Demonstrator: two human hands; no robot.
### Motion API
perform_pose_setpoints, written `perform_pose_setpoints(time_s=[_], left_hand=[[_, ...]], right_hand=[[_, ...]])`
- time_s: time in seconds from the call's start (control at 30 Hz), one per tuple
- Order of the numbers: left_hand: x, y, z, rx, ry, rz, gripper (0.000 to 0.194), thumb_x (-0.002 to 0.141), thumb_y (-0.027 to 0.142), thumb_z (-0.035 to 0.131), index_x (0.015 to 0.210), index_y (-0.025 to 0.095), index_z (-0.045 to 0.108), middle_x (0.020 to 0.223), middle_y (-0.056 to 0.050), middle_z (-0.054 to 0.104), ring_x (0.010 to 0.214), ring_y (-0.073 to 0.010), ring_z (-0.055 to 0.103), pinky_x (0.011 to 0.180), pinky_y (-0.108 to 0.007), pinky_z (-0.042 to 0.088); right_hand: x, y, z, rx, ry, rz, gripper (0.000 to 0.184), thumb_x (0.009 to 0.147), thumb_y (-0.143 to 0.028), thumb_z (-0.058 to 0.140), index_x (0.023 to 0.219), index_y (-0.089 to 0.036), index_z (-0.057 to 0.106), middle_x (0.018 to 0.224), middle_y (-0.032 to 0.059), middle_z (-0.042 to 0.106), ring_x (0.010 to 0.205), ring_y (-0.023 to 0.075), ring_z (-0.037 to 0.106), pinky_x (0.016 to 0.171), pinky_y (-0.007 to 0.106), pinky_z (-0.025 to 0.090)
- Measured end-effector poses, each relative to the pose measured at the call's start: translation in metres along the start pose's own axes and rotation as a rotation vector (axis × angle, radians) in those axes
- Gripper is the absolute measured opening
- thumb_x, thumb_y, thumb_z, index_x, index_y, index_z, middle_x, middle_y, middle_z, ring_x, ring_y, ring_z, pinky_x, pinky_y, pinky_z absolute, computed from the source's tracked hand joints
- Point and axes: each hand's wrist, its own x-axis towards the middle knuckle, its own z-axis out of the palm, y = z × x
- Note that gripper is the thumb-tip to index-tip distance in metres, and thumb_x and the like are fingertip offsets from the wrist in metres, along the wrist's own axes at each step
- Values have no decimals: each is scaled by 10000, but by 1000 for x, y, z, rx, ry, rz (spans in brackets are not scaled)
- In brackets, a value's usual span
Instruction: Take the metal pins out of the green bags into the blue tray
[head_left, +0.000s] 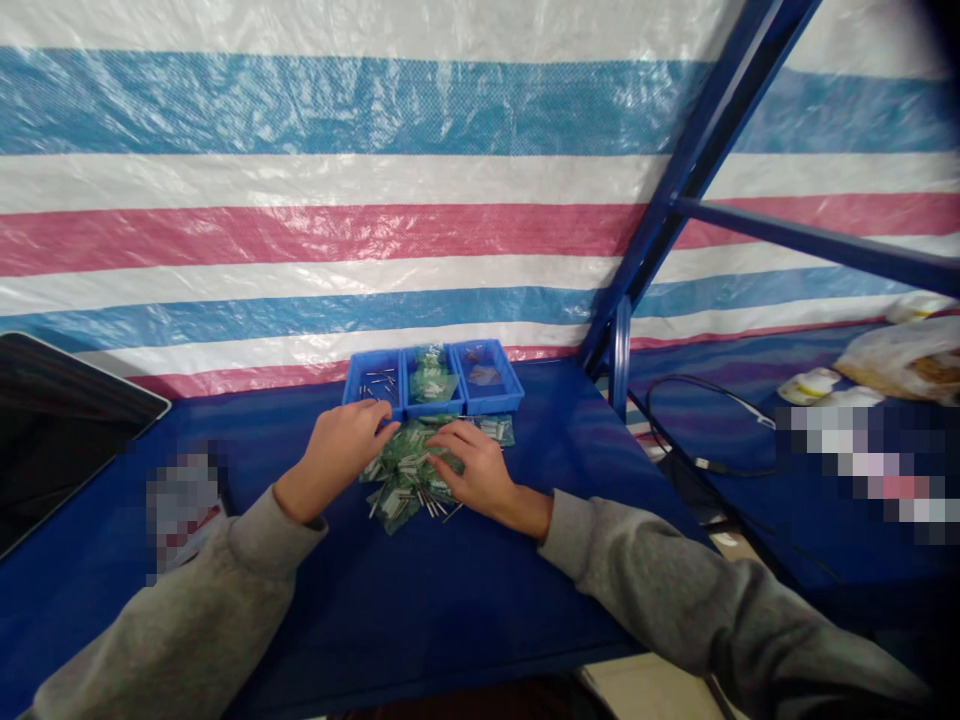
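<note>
A pile of green-tinted plastic packets (401, 470) and thin metal rods (430, 498) lies on the blue table. My left hand (337, 450) hovers at the pile's left edge, just in front of a blue bin, its thumb and fingers bent but apart, with nothing visible in them. On the right side of the pile, my right hand (480, 468) reaches in with thumb and fingertips apart among the packets; whether it touches one is unclear. Behind the hands stand three joined blue bins (512, 400): rods in the left, green packets (433, 385) in the middle, small brownish pieces (482, 374) in the right.
A dark screen-like panel (52, 440) stands at the left, with a blurred-out item (187, 505) near it. A blue metal frame (622, 290) rises at the right. Beyond it lie a black cable (652, 420), white bottles (810, 385) and a plastic bag (911, 360). Striped sheeting (337, 235) hangs behind.
</note>
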Motion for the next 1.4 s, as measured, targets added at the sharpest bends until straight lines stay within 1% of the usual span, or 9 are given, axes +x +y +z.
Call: perform_pose_setpoints(time_s=[0.13,0.3,0.37,0.43,0.53,0.6,0.8,1.0,1.4], left_hand=[[-6,6,5,103,-161,-34,357,829,508,460,907,194,610,819,-88,661,719,-248,635,607,-299,432],[-9,8,15,81,-166,-24,368,838,498,444,875,175,617,753,-101,652,680,-255,637,587,-305,440],[-9,13,18,49,-72,-45,351,843,473,451,835,165,619,710,-97,643,653,-240,630,581,-299,442],[-10,19,20,-30,121,-56,305,861,420,446,849,168,618,750,-96,650,716,-230,629,618,-299,455],[-11,29,24,-310,395,32,225,878,326,449,963,186,603,937,-81,653,902,-202,601,783,-306,462],[-11,31,28,-504,476,81,220,878,288,458,1023,184,586,1000,-71,641,949,-181,583,860,-307,445],[-12,24,53,-733,445,140,171,857,281,513,931,169,619,906,-54,648,866,-163,591,821,-300,466],[-16,26,66,-767,546,171,113,816,255,586,818,170,660,767,-33,664,722,-136,602,708,-265,489],[-19,30,68,-686,647,94,136,810,294,589,813,171,647,979,-64,693,866,-169,662,807,-296,533]], right_hand=[[1,-2,-1,-123,-150,-92,322,749,-294,625,1059,-205,627,1161,85,579,1002,247,461,859,408,387],[0,-3,-2,-184,-255,-84,450,695,-266,666,1136,-205,598,1218,97,562,1004,270,441,839,449,354],[0,-2,-1,-156,-230,-86,387,719,-214,638,1105,-212,616,1179,89,591,989,261,450,828,434,352],[0,0,0,-111,-174,-71,288,774,-170,580,1051,-220,641,1112,77,627,964,243,468,814,411,354],[1,3,1,-42,-62,-6,206,860,-180,489,981,-211,654,1021,71,652,928,216,497,807,382,357],[2,4,1,1,10,54,201,892,-212,454,955,-194,644,983,74,650,911,201,516,811,361,361],[5,1,-4,73,81,142,198,913,-263,444,884,-189,626,866,50,641,843,175,547,779,315,361],[5,-2,-5,114,82,108,156,877,-302,512,900,-186,614,850,47,635,837,179,532,785,319,368],[4,4,-3,88,74,181,299,872,-362,489,631,-185,479,641,1,497,649,144,456,654,266,343]])
